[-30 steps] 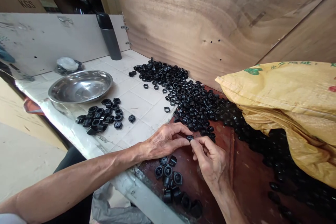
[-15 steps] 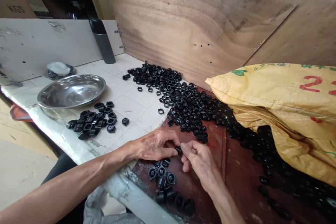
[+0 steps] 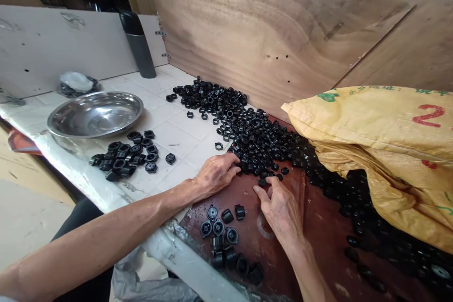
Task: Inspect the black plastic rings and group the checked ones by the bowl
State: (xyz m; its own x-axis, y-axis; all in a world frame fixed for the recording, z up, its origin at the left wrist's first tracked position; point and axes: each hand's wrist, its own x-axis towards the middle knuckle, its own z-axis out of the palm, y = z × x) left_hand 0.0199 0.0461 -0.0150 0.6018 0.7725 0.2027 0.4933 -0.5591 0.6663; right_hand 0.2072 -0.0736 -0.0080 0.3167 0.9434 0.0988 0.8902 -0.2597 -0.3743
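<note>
My left hand (image 3: 218, 172) reaches to the near edge of a big heap of black plastic rings (image 3: 247, 137). Its fingertips touch the heap, thumb and forefinger slightly apart, and I make out nothing held. My right hand (image 3: 279, 200) is over the red-brown board, thumb and forefinger apart beside a small round black part (image 3: 262, 182). Several more small black parts lie just beyond its fingers. Closer to me, a group of black caps with ringed collars (image 3: 218, 227) rests on the board, some upright, some on their sides.
At left stands a shallow steel bowl (image 3: 95, 115), with a cluster of black caps (image 3: 122, 155) in front of it. A dark bottle (image 3: 139, 52) stands in the corner. A yellow woven sack (image 3: 375, 137) lies over dark parts at right. A wooden panel (image 3: 247, 33) closes the back.
My hands were together over a small black part; now they are apart, both farther forward at the heap. Extra black pieces lie at the top of the near group. The view has tilted down slightly.
</note>
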